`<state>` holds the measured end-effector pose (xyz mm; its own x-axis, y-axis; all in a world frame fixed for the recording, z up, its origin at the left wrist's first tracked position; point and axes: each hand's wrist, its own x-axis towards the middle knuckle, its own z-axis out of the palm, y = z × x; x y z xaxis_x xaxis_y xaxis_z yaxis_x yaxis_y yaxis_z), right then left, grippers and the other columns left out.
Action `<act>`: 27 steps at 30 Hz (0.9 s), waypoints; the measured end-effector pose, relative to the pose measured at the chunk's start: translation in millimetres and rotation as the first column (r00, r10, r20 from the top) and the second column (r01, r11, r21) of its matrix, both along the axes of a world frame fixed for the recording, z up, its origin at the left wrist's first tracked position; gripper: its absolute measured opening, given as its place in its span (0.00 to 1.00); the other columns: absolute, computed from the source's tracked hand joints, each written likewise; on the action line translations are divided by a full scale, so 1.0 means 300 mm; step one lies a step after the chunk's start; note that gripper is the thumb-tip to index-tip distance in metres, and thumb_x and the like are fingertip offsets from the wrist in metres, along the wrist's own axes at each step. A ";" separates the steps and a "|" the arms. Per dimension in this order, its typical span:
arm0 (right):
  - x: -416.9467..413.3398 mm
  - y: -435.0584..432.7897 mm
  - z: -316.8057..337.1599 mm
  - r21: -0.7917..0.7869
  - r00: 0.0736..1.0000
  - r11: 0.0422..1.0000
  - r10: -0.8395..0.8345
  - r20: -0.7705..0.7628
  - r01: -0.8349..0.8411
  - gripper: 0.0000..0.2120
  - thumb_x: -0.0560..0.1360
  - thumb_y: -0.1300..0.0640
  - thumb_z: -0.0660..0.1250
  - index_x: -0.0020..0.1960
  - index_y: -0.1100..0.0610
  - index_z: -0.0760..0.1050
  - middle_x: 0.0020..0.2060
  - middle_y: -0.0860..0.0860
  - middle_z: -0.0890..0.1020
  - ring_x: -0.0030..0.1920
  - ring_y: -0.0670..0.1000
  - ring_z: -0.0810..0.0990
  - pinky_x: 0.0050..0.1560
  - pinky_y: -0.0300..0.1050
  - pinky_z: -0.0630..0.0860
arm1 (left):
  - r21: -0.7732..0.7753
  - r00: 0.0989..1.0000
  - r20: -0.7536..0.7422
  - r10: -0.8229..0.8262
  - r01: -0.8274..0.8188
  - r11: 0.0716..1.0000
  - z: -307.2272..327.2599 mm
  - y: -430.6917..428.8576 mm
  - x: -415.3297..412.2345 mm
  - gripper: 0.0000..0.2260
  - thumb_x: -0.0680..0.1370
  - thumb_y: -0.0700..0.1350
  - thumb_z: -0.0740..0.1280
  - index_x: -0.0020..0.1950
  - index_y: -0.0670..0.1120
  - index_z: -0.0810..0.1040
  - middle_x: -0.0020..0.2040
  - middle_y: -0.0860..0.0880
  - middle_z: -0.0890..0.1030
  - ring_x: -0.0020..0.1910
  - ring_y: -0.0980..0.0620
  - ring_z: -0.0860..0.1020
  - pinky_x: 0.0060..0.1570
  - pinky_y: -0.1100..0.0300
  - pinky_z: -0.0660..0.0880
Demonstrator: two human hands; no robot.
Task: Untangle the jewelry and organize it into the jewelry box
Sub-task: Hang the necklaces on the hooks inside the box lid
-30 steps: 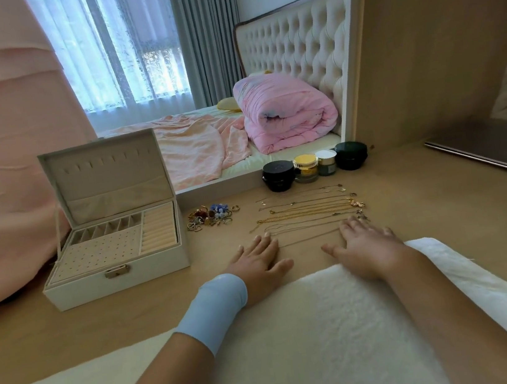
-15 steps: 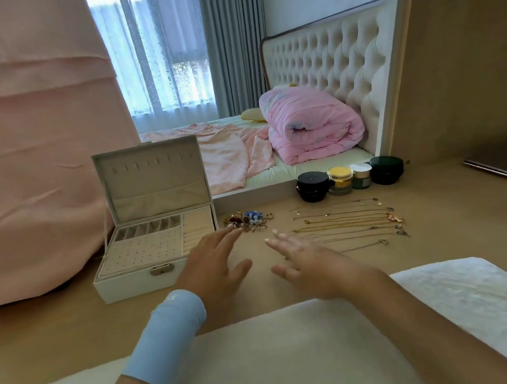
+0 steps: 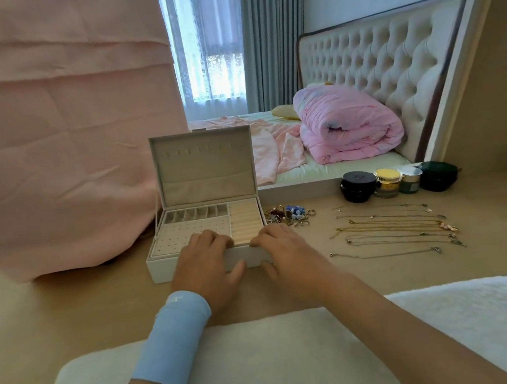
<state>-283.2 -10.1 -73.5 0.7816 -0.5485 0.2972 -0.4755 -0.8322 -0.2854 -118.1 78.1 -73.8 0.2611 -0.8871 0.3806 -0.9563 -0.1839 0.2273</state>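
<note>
The white jewelry box (image 3: 167,236) stands open on the wooden surface, lid upright, with small compartments, an earring panel and ring rolls inside. My left hand (image 3: 207,268) and my right hand (image 3: 286,252) both grip its front edge, fingers curled over the rim and thumbs against the front wall. A tangled heap of rings and blue-beaded pieces (image 3: 289,214) lies just right of the box. Several thin gold and silver chains (image 3: 394,227) lie stretched out in rows further right.
Three dark and gold cosmetic jars (image 3: 387,182) stand behind the chains. A white fluffy mat (image 3: 270,368) covers the near edge under my forearms. Pink cloth (image 3: 59,137) hangs at the left, touching the box's side. A bed lies behind.
Both hands moved left from the chains to the box and took hold of its front edge. The view shifted left, so the box now sits in the middle.
</note>
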 end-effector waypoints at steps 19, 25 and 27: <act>-0.229 0.045 0.082 0.057 0.993 0.997 -0.052 -0.109 0.058 0.16 0.74 0.39 0.70 0.58 0.43 0.76 0.37 0.38 0.69 0.40 0.40 0.69 0.39 0.34 0.62 | 0.309 0.987 0.007 -0.159 0.149 0.939 0.024 0.040 -0.123 0.45 0.64 0.77 0.47 0.78 0.59 0.53 0.79 0.55 0.52 0.78 0.51 0.50 0.75 0.54 0.49; -0.355 0.023 0.100 0.031 0.987 0.996 -0.080 -0.139 0.086 0.17 0.71 0.35 0.71 0.56 0.41 0.77 0.41 0.39 0.74 0.43 0.39 0.71 0.43 0.34 0.65 | 0.290 0.973 0.101 -0.207 0.170 0.942 0.022 0.012 -0.236 0.44 0.63 0.77 0.45 0.76 0.60 0.57 0.77 0.53 0.57 0.76 0.51 0.55 0.73 0.54 0.53; -0.377 0.005 0.085 0.041 0.993 0.997 -0.062 -0.098 0.066 0.23 0.71 0.34 0.70 0.64 0.39 0.75 0.55 0.38 0.73 0.57 0.40 0.70 0.58 0.39 0.71 | 0.281 0.975 0.116 -0.192 0.153 0.947 0.025 0.000 -0.253 0.44 0.62 0.78 0.45 0.75 0.60 0.58 0.75 0.53 0.59 0.74 0.51 0.57 0.72 0.55 0.56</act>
<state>-396.4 -8.5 -48.1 0.7683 -0.6091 0.1966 -0.5545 -0.7869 -0.2708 -194.0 78.0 -66.4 0.0567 -0.9881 0.1433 -0.9973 -0.0494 0.0542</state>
